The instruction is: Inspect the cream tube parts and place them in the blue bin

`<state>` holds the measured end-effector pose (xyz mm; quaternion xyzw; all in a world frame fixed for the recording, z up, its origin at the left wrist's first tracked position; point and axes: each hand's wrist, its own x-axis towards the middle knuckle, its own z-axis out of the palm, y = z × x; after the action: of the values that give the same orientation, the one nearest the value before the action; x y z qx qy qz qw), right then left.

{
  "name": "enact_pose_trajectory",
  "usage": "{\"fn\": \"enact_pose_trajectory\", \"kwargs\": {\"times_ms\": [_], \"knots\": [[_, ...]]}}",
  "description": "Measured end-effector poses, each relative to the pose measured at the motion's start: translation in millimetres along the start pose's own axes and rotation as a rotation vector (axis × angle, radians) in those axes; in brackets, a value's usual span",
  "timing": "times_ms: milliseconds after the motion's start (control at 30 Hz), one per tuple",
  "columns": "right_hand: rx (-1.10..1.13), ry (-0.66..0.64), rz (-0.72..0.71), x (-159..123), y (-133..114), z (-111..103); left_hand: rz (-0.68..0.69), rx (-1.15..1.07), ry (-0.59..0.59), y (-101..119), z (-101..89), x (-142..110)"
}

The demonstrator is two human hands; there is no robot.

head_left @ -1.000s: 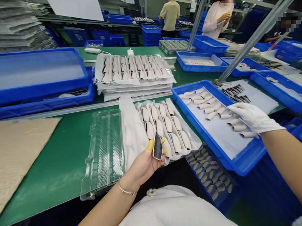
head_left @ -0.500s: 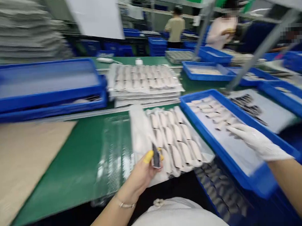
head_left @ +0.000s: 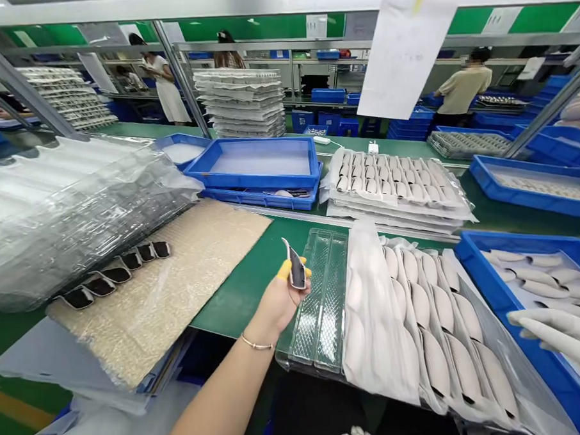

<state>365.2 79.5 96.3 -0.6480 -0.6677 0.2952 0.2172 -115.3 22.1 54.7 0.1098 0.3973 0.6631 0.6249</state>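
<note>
My left hand (head_left: 285,301), with yellow finger covers, pinches a small curved shell piece (head_left: 297,272) that has a dark inner face and a pale rim. It is held up over the green table, beside a clear plastic tray (head_left: 322,293). Right of that tray, rows of pale, ribbed shell pieces (head_left: 440,307) sit in a tray lined with white sheet (head_left: 370,304). At the right edge, my white-gloved right hand (head_left: 559,337) hovers at a blue tray (head_left: 483,244) of similar pale pieces (head_left: 543,286). Its fingers stretch out with nothing visible in them; part of the hand is cut off.
Several dark-faced pieces (head_left: 117,274) lie in a row on a tan bubble-wrap mat (head_left: 186,267). Stacked clear trays (head_left: 78,207) stand at left, blue trays (head_left: 263,161) and a stack of filled trays (head_left: 394,181) behind. Metal posts (head_left: 180,75) and a hanging paper (head_left: 403,58) rise ahead; people work beyond.
The view has swung left, bringing the mat and the row of dark-faced pieces into sight. My left hand still holds its piece, now raised clear of the filled tray. My right hand stays by the blue tray.
</note>
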Motion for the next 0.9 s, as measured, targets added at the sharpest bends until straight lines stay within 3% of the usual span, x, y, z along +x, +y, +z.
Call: {"fn": "enact_pose_trajectory", "kwargs": {"times_ms": [100,233,333,467,567,700,900], "knots": [[-0.151,-0.024,-0.057,27,-49,26,0.079,-0.012,0.053,21,-23.3,39],[-0.197,-0.295,-0.323,68,-143,74,0.077,-0.071,0.075,23,-35.1,99],[-0.227,-0.3,-0.494,99,-214,117,0.046,-0.116,0.071,17,-35.1,134],[-0.344,-0.328,-0.679,158,-285,185,-0.01,-0.143,0.027,11,-38.8,156],[-0.472,-0.226,-0.789,215,-321,239,-0.055,-0.132,0.006,9,-42.7,161],[-0.73,-0.141,-0.718,284,-357,302,-0.096,-0.094,0.0,6,-44.0,166],[-0.862,-0.265,-0.605,348,-387,359,-0.134,-0.06,-0.019,2,-47.4,175]]}}
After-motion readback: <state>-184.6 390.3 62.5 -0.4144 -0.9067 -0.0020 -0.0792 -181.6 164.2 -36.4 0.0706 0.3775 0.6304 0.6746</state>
